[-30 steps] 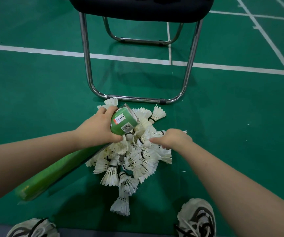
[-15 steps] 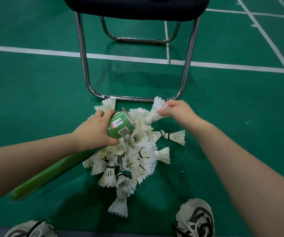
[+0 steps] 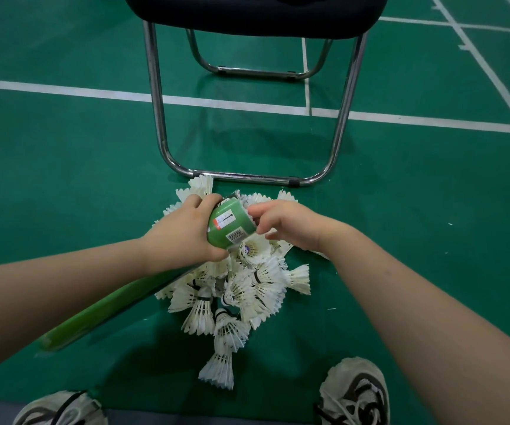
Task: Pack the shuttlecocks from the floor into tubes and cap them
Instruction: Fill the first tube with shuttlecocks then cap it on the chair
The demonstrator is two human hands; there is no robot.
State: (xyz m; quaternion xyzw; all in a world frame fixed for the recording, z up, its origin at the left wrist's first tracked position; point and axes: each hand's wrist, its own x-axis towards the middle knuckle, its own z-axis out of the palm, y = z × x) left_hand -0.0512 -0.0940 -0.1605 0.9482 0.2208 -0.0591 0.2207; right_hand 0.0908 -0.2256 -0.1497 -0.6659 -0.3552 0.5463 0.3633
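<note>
A long green shuttlecock tube [image 3: 229,225] slants from the lower left up to the middle, its labelled open end raised over a pile of white feather shuttlecocks [image 3: 247,289] on the green floor. My left hand [image 3: 183,231] grips the tube just below its mouth. My right hand [image 3: 287,222] is at the mouth with its fingers pinched together, holding a shuttlecock that is mostly hidden; only a little white feather shows at the rim. No cap is in view.
A black-seated chair [image 3: 247,13] stands just beyond the pile, its chrome floor bar [image 3: 247,178] touching the farthest shuttlecocks. My two shoes [image 3: 355,394] [image 3: 60,409] are at the bottom edge. White court lines [image 3: 63,90] cross the floor.
My right hand picked a shuttlecock from the pile's far edge and brought it left to the tube's mouth. The left hand tilted the tube's open end slightly towards it.
</note>
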